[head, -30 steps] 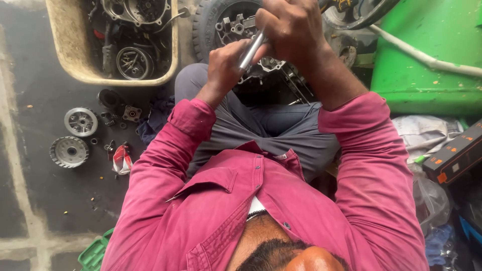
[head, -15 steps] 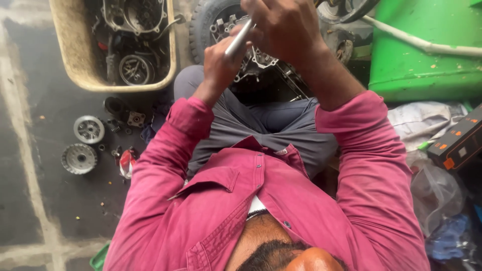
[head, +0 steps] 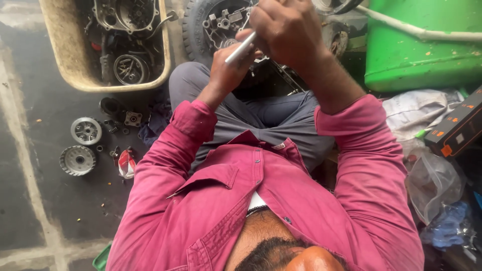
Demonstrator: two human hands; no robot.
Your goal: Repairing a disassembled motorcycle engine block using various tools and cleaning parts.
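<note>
I sit on the floor in a maroon shirt and grey trousers. My right hand [head: 288, 32] is closed around the handle of a silver metal tool [head: 241, 47] held slantwise. My left hand [head: 228, 68] grips the lower end of the same tool. Both hands are raised over an engine part [head: 223, 22] that lies inside a black tyre [head: 193, 25] in front of my knees. The tool's tip is hidden behind my fingers.
A beige tub [head: 68, 65] of engine parts stands at upper left. Two round toothed metal parts [head: 85, 130] [head: 78, 160] and small pieces lie on the dark floor at left. A green container [head: 427, 45], a black box [head: 459, 130] and plastic bags [head: 434, 185] are at right.
Both hands with the tool have shifted slightly up and to the left in view; the camera has tilted a little, so the floor parts appear lower.
</note>
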